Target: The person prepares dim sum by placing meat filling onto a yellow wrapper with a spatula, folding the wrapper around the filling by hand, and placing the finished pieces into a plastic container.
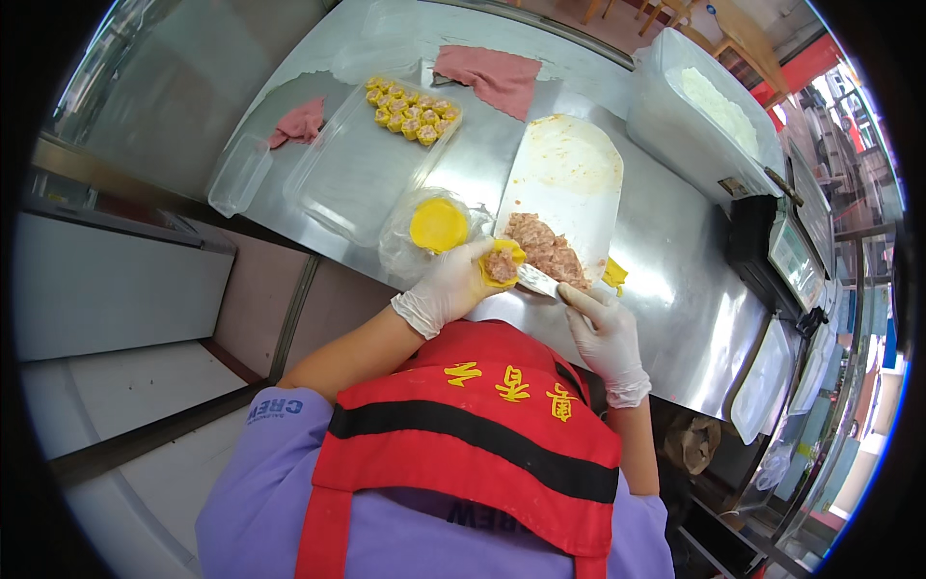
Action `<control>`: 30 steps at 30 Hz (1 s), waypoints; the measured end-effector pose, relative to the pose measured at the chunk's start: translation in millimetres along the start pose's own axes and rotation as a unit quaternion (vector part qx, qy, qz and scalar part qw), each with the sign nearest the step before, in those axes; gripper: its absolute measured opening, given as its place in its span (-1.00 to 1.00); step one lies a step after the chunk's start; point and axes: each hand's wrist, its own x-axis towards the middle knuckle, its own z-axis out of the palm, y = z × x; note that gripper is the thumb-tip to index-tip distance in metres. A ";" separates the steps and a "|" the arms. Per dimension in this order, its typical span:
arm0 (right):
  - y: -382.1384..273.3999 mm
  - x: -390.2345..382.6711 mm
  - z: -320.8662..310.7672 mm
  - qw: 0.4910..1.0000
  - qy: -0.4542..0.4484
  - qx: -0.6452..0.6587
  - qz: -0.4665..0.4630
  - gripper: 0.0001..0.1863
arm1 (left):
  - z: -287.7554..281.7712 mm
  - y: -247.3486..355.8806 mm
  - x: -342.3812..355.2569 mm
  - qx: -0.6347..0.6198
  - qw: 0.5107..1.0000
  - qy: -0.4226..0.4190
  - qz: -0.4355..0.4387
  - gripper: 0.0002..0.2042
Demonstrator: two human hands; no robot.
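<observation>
Both my hands wear thin white gloves. My left hand [453, 285] is closed around a yellow dumpling wrapper [501, 262] with pink minced meat in its middle. My right hand [603, 333] grips a flat metal spatula [537, 281], its blade close beside the wrapper. Just beyond, a heap of minced meat [547, 248] lies on the near part of a white tray [564, 159]. A stack of round yellow wrappers [439, 225] sits in a clear plastic bag [397, 241] to the left of the meat.
Several finished yellow dumplings [413, 111] stand in a clear shallow container [347, 183]. Pink cloths [490, 77] lie at the back of the steel table [666, 261]. A large tub of white powder [709, 111] and a black scale [772, 251] stand to the right; a small clear box [241, 174] is far left.
</observation>
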 end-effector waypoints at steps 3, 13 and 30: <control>-3.1 7.2 14.1 0.997 0.024 -0.058 -0.036 -0.72 | 17.7 9.4 3.2 -0.166 0.984 0.011 -0.060 -0.61; -7.1 9.5 -3.8 0.997 0.036 -0.051 -0.038 -0.74 | 15.5 18.8 4.2 -0.247 0.965 0.058 -0.064 -0.65; 71.5 -4.7 28.2 0.990 0.096 -0.088 0.059 -0.74 | -3.4 24.3 20.5 -0.250 0.960 0.030 -0.125 -0.56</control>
